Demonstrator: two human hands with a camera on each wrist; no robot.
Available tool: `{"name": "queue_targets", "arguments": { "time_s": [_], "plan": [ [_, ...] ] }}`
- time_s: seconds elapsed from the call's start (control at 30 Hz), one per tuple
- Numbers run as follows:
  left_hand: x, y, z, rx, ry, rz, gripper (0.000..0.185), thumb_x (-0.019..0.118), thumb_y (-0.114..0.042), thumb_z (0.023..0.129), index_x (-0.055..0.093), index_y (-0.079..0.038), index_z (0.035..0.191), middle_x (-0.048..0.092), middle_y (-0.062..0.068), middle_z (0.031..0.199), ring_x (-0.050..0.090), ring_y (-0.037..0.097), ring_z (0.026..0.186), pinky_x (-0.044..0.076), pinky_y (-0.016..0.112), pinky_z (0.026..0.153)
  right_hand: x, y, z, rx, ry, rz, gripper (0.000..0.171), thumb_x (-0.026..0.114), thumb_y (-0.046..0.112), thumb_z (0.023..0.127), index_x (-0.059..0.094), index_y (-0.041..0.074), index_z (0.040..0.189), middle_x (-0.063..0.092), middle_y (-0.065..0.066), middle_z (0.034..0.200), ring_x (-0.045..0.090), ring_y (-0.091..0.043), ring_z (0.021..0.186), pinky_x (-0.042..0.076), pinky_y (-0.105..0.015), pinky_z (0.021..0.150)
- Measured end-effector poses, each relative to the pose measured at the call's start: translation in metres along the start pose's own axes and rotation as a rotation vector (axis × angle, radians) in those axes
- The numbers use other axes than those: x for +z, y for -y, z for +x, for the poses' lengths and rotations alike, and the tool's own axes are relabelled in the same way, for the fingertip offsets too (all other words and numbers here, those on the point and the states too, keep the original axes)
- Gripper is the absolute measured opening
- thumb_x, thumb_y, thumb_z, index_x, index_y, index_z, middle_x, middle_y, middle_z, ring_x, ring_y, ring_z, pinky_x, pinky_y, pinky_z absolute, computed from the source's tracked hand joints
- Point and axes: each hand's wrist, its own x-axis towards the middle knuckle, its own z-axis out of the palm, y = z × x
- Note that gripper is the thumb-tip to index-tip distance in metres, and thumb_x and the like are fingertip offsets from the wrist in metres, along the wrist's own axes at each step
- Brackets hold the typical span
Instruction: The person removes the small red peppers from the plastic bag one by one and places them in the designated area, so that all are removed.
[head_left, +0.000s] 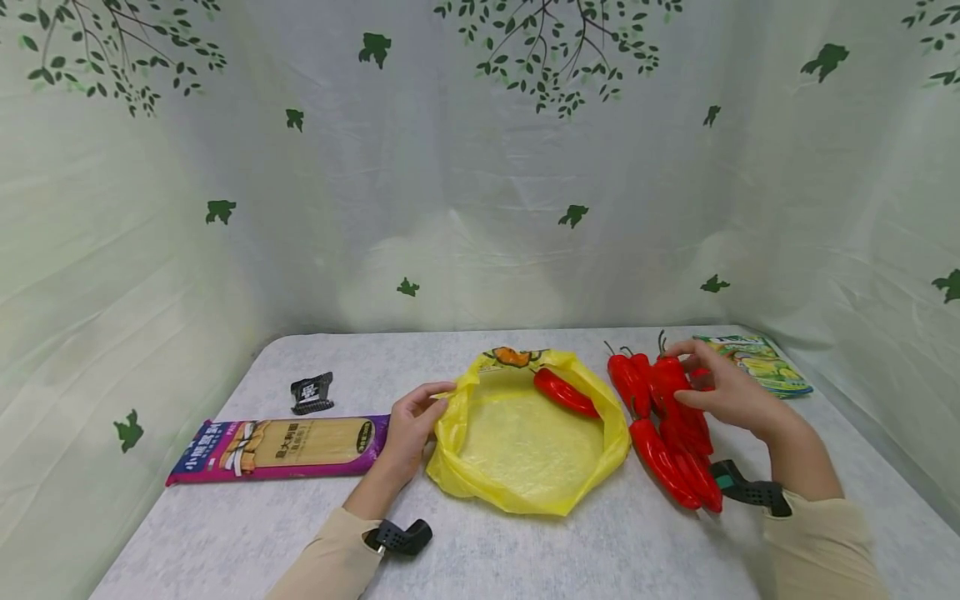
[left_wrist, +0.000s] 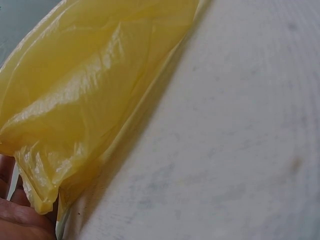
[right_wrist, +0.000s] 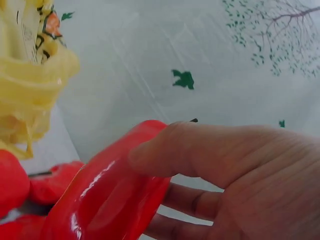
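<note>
A yellow plastic bag (head_left: 525, 442) lies open on the table, with one red pepper (head_left: 564, 392) inside near its far rim. My left hand (head_left: 415, 421) pinches the bag's left edge; in the left wrist view the yellow film (left_wrist: 85, 100) fills the left side beside my palm. To the right of the bag lies a pile of several red peppers (head_left: 670, 446). My right hand (head_left: 718, 388) grips one pepper on top of the pile; in the right wrist view my thumb presses the glossy red pepper (right_wrist: 112, 195).
A purple pasta packet (head_left: 281, 447) lies at the left with a small black packet (head_left: 312, 392) behind it. A green packet (head_left: 757, 362) sits at the far right. The grey-white table (head_left: 525, 550) is enclosed by leaf-print curtains.
</note>
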Motion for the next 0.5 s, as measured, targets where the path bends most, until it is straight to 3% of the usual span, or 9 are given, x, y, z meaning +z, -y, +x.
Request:
{"name": "queue_targets", "arguments": {
  "time_s": [0.5],
  "plan": [
    [0.000, 0.002, 0.000, 0.010, 0.012, -0.005, 0.028, 0.059, -0.008, 0.099, 0.064, 0.003, 0.124, 0.066, 0.002, 0.095, 0.065, 0.012, 0.082, 0.059, 0.024, 0.065, -0.013, -0.033, -0.005, 0.073, 0.064, -0.009, 0.065, 0.069, 0.014, 0.091, 0.035, 0.004, 0.144, 0.047, -0.029, 0.134, 0.051, -0.043, 0.117, 0.061, -0.042, 0.075]
  ]
}}
